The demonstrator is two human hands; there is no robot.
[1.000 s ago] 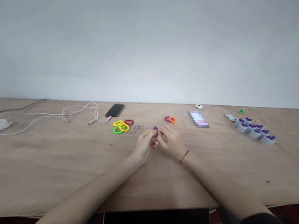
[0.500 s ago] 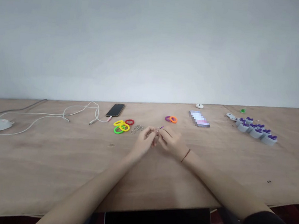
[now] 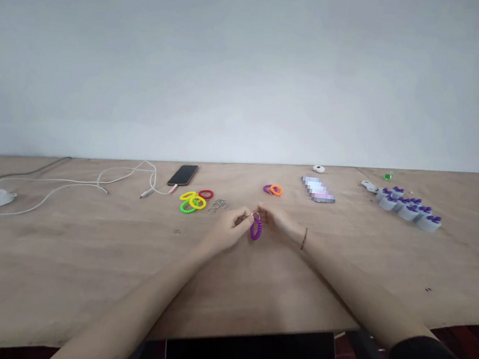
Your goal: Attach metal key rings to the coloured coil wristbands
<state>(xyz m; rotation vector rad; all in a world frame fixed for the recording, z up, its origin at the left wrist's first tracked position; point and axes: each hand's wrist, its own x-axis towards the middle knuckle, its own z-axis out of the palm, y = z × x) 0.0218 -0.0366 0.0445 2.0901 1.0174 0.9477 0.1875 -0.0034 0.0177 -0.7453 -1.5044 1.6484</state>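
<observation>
A purple coil ring (image 3: 256,229) hangs from a metal key ring (image 3: 255,216) between my hands, above the table. My left hand (image 3: 234,224) pinches the key ring's left side. My right hand (image 3: 278,221) is just right of the key ring; its fingertips are close to the metal, and whether they grip it is too small to tell. Left of my hands lie yellow coils (image 3: 197,202), a green coil (image 3: 188,207), a red coil (image 3: 205,193) and several loose metal rings (image 3: 218,205). Beyond my hands, an orange coil (image 3: 277,190) overlaps another purple coil (image 3: 268,188).
A dark phone (image 3: 183,175) with white cables (image 3: 130,173) lies at the left back. At the right are a lit phone (image 3: 318,189), a white case (image 3: 318,169), and several white cups with purple tops (image 3: 409,211) on the wooden table (image 3: 296,289).
The purple coil, mostly hidden by my fingers before, now hangs in plain sight below the metal ring. My right hand has shifted slightly right and turned, opening a gap between my hands.
</observation>
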